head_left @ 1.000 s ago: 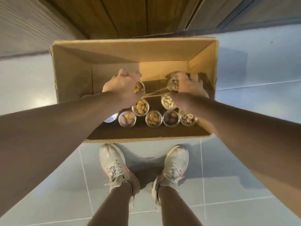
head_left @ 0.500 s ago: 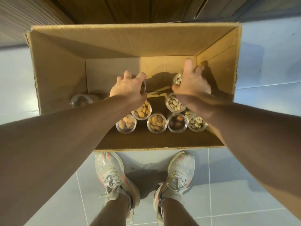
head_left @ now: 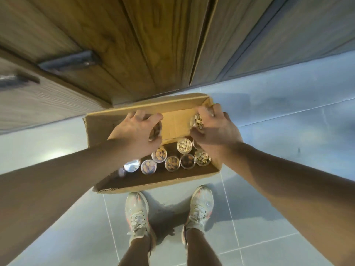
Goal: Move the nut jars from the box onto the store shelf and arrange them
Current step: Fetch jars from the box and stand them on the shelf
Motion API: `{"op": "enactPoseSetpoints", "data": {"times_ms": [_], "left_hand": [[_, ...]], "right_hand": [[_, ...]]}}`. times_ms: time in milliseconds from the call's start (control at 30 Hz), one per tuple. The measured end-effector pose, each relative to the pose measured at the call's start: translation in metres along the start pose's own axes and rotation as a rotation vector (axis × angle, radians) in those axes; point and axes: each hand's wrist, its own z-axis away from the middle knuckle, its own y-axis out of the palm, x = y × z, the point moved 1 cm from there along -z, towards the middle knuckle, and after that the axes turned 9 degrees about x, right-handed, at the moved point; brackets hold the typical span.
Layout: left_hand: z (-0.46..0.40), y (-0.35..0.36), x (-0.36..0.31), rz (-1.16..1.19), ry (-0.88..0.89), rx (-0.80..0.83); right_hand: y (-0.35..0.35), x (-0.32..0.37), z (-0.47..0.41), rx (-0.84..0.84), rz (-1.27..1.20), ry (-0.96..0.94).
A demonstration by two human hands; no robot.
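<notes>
An open cardboard box (head_left: 96,129) sits on the floor in front of my feet. Several clear jars of nuts (head_left: 172,163) stand in its near half. My left hand (head_left: 134,131) grips a jar of dark nuts (head_left: 156,130) from above, lifted over the box. Over the box's right side my right hand (head_left: 217,129) holds a jar of pale nuts (head_left: 196,120), also raised. Both jars are mostly hidden by my fingers. No shelf surface is in view.
Wooden cabinet fronts (head_left: 134,45) with dark handles (head_left: 67,61) rise right behind the box. Grey floor tiles (head_left: 269,121) spread to the right and left. My two feet in light sneakers (head_left: 137,214) stand just behind the box's near wall.
Both hands have closed on a jar each and risen out of the box. My head has lifted, so the box looks smaller and the cabinet fronts fill the upper view.
</notes>
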Motion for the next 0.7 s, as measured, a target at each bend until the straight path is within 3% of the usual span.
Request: {"op": "enactPoseSetpoints", "data": {"times_ms": [200, 500, 700], "left_hand": [[0.077, -0.107, -0.067, -0.023, 0.114, -0.056], [0.208, -0.262, -0.156, -0.107, 0.335, -0.249], [0.319, -0.362, -0.207, -0.178, 0.512, -0.292]], "right_hand": [[-0.126, 0.013, 0.092, -0.068, 0.046, -0.011], [-0.287, 0.056, 0.261, -0.222, 0.009, 0.177], [-0.366, 0.094, 0.389, -0.391, -0.103, 0.277]]}}
